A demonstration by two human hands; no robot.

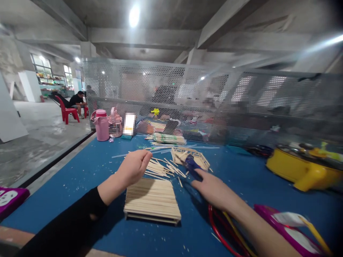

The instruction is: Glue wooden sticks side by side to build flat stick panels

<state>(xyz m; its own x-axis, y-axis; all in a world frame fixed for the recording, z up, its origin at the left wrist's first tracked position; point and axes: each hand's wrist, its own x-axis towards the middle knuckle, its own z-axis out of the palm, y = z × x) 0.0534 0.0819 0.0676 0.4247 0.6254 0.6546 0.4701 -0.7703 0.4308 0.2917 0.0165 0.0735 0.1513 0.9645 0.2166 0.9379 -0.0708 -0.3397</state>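
My left hand [135, 164] is closed, thumb against the curled fingers, above the near edge of a pile of loose thin wooden sticks [158, 169]. Whatever it may pinch is hidden. In my right hand [207, 185] are blue-handled pliers [190, 164], slightly blurred, their jaws pointing away and left. The tip lies over a frame of wooden sticks [205, 161] with several sides. Between my forearms, a flat box-like piece of sticks laid side by side [152, 200] rests on the blue table [91, 175]. Behind the pile lies a wrapped bundle of sticks [168, 138].
A perforated metal screen [120, 85] runs along the table's back. At back left stand a pink jug [102, 125], a clear bottle [115, 125] and a lit phone [129, 123]. A yellow pan [289, 169], red cable [214, 223] and purple-edged object [259, 210] are right. A seated person [76, 100] is beyond.
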